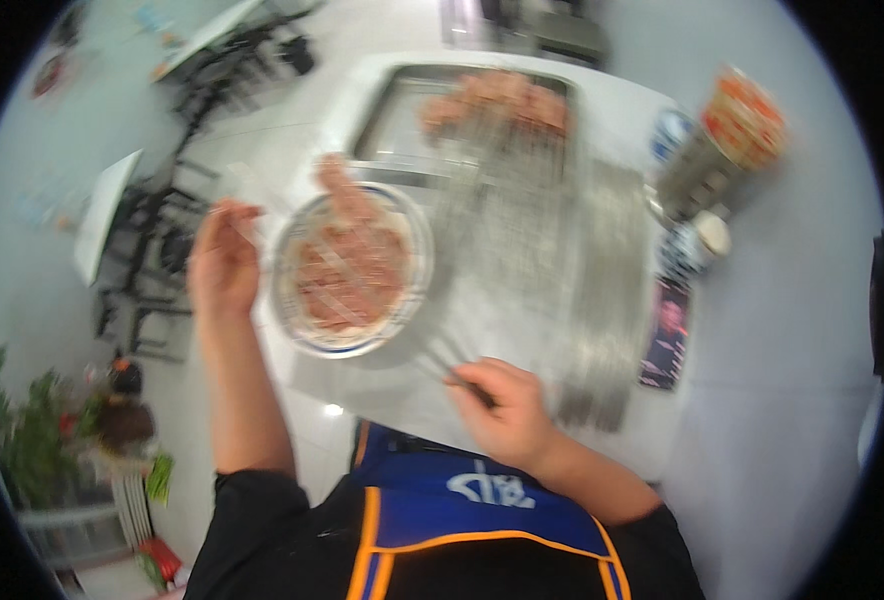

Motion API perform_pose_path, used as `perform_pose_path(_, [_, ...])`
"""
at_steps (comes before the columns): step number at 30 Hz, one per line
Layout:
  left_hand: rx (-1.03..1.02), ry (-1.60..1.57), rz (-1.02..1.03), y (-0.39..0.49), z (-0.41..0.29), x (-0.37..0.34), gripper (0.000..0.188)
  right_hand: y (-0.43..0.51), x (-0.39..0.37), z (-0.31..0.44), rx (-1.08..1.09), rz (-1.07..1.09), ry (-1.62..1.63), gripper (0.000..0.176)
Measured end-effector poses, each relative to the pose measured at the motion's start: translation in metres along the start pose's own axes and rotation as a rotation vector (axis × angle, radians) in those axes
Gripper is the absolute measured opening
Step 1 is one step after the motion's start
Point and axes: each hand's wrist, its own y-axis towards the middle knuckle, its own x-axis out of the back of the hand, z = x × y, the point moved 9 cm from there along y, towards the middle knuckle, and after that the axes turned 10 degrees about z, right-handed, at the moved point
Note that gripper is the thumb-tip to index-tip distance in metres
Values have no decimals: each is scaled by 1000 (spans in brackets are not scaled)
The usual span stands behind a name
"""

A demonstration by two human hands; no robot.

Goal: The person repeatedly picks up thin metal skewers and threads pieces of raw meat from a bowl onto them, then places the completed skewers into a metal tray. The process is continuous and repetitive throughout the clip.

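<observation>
My left hand [224, 262] is raised beside the left rim of a white bowl with blue bands [425, 277]. Its fingers are curled, and a pale blurred strip passes by the fingertips; whether they grip it is unclear. Raw meat pieces [352, 277] fill the bowl, and a longer strip of meat [344, 187] lies over its far rim. In my right hand [506, 405], below and right of the bowl, is a slim tool with a dark handle [479, 391]. Its thin end points toward the bowl and is too blurred to identify.
A metal tray [382, 120] at the table's far side holds meat [498, 101] on skewers. Many loose metal skewers [603, 300] lie to the right. Along the right edge are a phone [667, 334], a patterned jar [686, 247] and a tall container with an orange-red top [742, 120].
</observation>
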Motion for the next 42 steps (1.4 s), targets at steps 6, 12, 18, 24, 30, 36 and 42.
perform_pose_path(6, [111, -244, 159, -3, 8, -8, 20, -5, 0, -8, 5, 38, 119, 15])
perform_pose_path(12, [71, -237, 17, 3, 10, 9, 28, -3, 4, -3, 68, -23, 99, 15])
perform_pose_path(18, [191, -463, 186, 6, 10, -3, 32, -4, 3, -6, 55, -27, 123, 15])
perform_pose_path(24, [98, -293, 149, 11, -7, 21, 31, -3, 3, -5, 48, -13, 99, 15])
perform_pose_path(30, [68, -243, 55, 15, -12, 39, 28, -4, 3, -5, 48, -6, 101, 16])
perform_pose_path(36, [73, -260, 103, 10, -6, 26, 28, -3, 4, -3, 64, -7, 101, 17])
perform_pose_path(42, [70, -254, 112, 1, 0, 13, 29, -4, 3, -5, 10, 43, 127, 18])
